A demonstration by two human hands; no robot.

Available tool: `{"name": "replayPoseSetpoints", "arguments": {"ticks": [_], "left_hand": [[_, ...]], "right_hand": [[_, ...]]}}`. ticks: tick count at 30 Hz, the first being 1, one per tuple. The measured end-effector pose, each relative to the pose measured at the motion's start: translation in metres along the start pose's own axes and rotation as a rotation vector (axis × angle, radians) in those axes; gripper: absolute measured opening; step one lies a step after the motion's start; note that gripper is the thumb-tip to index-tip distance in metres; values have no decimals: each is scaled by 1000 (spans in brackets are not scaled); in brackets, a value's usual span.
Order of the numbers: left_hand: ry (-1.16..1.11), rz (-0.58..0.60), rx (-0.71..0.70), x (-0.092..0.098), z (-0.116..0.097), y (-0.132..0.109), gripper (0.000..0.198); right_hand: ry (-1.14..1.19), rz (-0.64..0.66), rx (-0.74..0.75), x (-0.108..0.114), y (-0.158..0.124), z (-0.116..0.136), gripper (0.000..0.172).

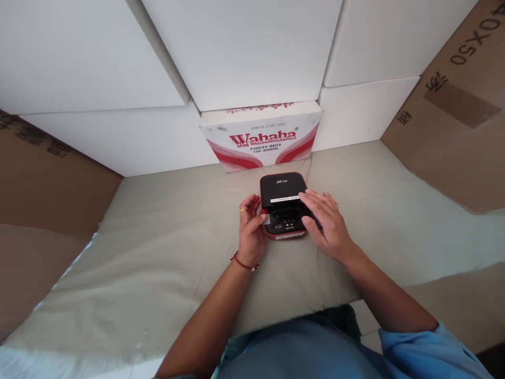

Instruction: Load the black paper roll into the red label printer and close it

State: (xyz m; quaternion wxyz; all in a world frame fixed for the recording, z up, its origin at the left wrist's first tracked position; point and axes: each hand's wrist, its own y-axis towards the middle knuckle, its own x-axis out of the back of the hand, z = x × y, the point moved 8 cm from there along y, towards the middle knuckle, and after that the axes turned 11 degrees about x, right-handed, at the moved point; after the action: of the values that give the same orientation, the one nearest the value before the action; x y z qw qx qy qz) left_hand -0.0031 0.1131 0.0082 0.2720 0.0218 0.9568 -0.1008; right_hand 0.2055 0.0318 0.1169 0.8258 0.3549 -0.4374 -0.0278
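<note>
A small black device with a red rim (283, 188) lies on the cloth-covered surface, with white lettering on its upper panel and small white markings on its lower panel. A dark gap shows between the two panels. My left hand (251, 231) grips the device's left side, fingers curled and thumb at the edge. By that thumb sits a small pale tab (267, 219); I cannot tell whether it belongs to the device. My right hand (329, 223) is open, fingers stretched over the right edge near a white label strip (284, 199).
Behind the device stands a white-and-red Wahaha water carton (262, 139) against white boxes (244, 52). Brown cardboard boxes flank the left (47, 210) and right (445, 116). A beige cloth (158, 252) covers the surface, whose front edge meets my body.
</note>
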Motion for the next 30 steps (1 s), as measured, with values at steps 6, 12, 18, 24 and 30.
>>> {"name": "replayPoseSetpoints", "arguments": {"ticks": [6,12,18,24,30], "left_hand": [[0,-13,-25,1,2,-1,54],[-22,-24,-42,-1,1,-2,57],[-42,2,-63,-3,0,-3,58],[-95,23,-56,-3,3,0,54],[-65,46,-42,-10,1,0,62]], "right_hand": [[-60,28,109,-2,11,7,43],[-77,18,73,-4,11,8,41],[-141,-19,93,-5,6,12,38],[-162,45,-3,-10,7,4,47],[-114,-53,183,-4,-3,29,34]]}}
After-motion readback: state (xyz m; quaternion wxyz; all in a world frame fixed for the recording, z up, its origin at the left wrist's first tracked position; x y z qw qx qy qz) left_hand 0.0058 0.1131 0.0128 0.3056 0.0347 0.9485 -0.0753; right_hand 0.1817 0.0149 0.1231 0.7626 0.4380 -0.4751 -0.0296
